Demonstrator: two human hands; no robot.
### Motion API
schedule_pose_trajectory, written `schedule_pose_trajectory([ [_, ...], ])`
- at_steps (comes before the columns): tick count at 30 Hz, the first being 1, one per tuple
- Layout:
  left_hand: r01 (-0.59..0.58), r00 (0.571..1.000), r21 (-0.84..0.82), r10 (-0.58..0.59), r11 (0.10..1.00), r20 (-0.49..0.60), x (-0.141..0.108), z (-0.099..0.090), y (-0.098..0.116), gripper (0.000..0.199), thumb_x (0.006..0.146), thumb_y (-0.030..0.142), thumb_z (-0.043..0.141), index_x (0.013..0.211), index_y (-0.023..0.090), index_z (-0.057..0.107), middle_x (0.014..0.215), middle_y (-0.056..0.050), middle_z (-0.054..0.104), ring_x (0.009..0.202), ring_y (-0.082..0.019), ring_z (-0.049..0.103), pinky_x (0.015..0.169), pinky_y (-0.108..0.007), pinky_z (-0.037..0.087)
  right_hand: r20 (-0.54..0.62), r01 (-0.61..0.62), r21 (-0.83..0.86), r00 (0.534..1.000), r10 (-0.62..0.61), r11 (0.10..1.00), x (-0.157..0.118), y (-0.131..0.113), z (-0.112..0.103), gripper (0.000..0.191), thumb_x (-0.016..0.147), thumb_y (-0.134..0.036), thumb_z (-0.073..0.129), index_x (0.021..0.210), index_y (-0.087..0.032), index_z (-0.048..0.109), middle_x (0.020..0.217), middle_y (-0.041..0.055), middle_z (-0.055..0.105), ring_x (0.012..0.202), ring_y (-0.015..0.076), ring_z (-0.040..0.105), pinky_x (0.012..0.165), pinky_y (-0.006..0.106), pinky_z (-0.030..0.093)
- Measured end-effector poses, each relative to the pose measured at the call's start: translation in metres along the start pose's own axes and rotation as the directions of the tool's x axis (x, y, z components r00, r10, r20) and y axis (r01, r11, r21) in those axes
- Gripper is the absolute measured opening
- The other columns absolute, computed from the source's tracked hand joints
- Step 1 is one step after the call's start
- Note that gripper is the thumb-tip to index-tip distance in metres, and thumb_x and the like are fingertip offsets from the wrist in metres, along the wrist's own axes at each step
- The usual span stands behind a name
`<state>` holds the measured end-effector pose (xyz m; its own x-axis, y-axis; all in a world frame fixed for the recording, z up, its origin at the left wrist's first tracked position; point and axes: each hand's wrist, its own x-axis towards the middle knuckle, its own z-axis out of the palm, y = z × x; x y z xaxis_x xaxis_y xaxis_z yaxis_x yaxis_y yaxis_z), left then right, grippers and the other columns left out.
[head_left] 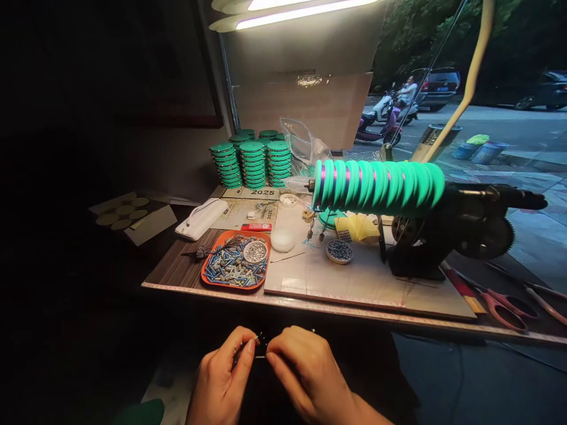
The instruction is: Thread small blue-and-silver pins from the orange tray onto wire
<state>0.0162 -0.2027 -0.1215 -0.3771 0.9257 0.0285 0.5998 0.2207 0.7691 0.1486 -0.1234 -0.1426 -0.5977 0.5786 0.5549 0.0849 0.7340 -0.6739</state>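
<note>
The left hand (224, 378) pinches small dark pieces (261, 337) between thumb and finger, which are nearly closed. The right hand (305, 369) has its thumb and finger together beside them. Both hands are before the table (177, 274), near the tray (236, 287).

Wooden table (170, 273) (bright tube light (305, 14)).
</note>
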Motion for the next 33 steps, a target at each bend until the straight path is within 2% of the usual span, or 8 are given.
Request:
schedule_pose_trajectory([
  [8, -0.003, 0.999, -0.004, 0.003, 1.0, -0.034, -0.0024, -0.0004, 0.0009, 0.025, 0.085, 0.037, 0.043, 0.073, 0.022, 0.058, 0.061, 0.003, 0.058, 0.055, -0.014, 0.057, 0.052, -0.018, 0.042, 0.009, -0.112, 0.071, 0.994, 0.112, 0.991, -0.0029, 0.0026, -0.0005, 0.027, 0.089, -0.024, 0.037, 0.072, -0.015, 0.057, 0.062, -0.0018, 0.056, 0.057, 0.0028, 0.048, 0.055, 0.014, 0.033],
  [14, -0.014, 1.0, 0.009, 0.014, 1.0, -0.008, -0.0012, -0.0008, -0.0006, 0.024, 0.086, 0.036, 0.043, 0.075, 0.021, 0.058, 0.063, 0.002, 0.059, 0.058, -0.014, 0.059, 0.054, -0.018, 0.043, 0.001, -0.013, 0.066, 1.0, 0.013, 0.998, -0.0021, -0.0006, -0.0004, 0.028, 0.089, -0.026, 0.035, 0.072, -0.016, 0.055, 0.06, -0.0019, 0.054, 0.056, 0.0033, 0.045, 0.054, 0.015, 0.032],
  [18, -0.019, 1.0, 0.005, 0.019, 1.0, 0.013, -0.0013, -0.0007, -0.0017, 0.025, 0.087, 0.036, 0.042, 0.075, 0.021, 0.057, 0.063, 0.003, 0.057, 0.057, -0.013, 0.057, 0.054, -0.017, 0.042, 0.006, -0.014, 0.057, 1.0, 0.014, 0.998, -0.002, -0.0001, -0.0003, 0.03, 0.09, -0.027, 0.034, 0.072, -0.015, 0.056, 0.06, -0.0016, 0.055, 0.055, 0.0033, 0.045, 0.054, 0.015, 0.031],
  [23, -0.03, 0.999, -0.021, 0.03, 0.999, -0.014, -0.004, 0.0005, -0.0012, 0.024, 0.086, 0.037, 0.044, 0.074, 0.021, 0.057, 0.062, 0.004, 0.055, 0.056, -0.012, 0.056, 0.053, -0.017, 0.041, 0.026, -0.026, 0.055, 0.999, 0.024, 0.998, -0.003, 0.0008, 0.0004, 0.028, 0.089, -0.025, 0.036, 0.072, -0.015, 0.056, 0.06, -0.0014, 0.055, 0.056, 0.0035, 0.046, 0.054, 0.016, 0.03],
  [26, -0.016, 0.997, -0.057, 0.012, 0.998, -0.073, -0.0048, 0.0025, 0.0021, 0.023, 0.085, 0.037, 0.045, 0.073, 0.022, 0.058, 0.061, 0.004, 0.056, 0.055, -0.012, 0.055, 0.052, -0.018, 0.04, 0.048, -0.074, 0.064, 0.996, 0.071, 0.995, -0.0039, 0.0019, 0.0003, 0.024, 0.087, -0.024, 0.039, 0.073, -0.016, 0.057, 0.062, -0.0021, 0.056, 0.057, 0.0032, 0.047, 0.055, 0.015, 0.031],
  [29, 0.01, 0.991, -0.09, -0.022, 0.996, -0.129, -0.005, 0.0041, 0.0063, 0.022, 0.084, 0.037, 0.046, 0.072, 0.022, 0.059, 0.061, 0.004, 0.057, 0.057, -0.013, 0.056, 0.053, -0.018, 0.04, 0.044, -0.172, 0.072, 0.985, 0.169, 0.982, -0.0046, 0.0039, 0.0, 0.022, 0.086, -0.021, 0.04, 0.072, -0.016, 0.057, 0.063, -0.002, 0.057, 0.058, 0.0027, 0.049, 0.056, 0.013, 0.033],
  [33, -0.006, 0.993, -0.067, -0.002, 0.998, -0.121, -0.0061, 0.0044, 0.0056, 0.024, 0.084, 0.037, 0.047, 0.071, 0.022, 0.06, 0.061, 0.005, 0.06, 0.057, -0.012, 0.058, 0.053, -0.017, 0.041, 0.018, -0.273, 0.027, 0.962, 0.272, 0.962, -0.005, 0.0058, 0.0, 0.024, 0.084, -0.022, 0.04, 0.068, -0.016, 0.057, 0.06, -0.0021, 0.056, 0.056, 0.0029, 0.048, 0.053, 0.013, 0.032],
])
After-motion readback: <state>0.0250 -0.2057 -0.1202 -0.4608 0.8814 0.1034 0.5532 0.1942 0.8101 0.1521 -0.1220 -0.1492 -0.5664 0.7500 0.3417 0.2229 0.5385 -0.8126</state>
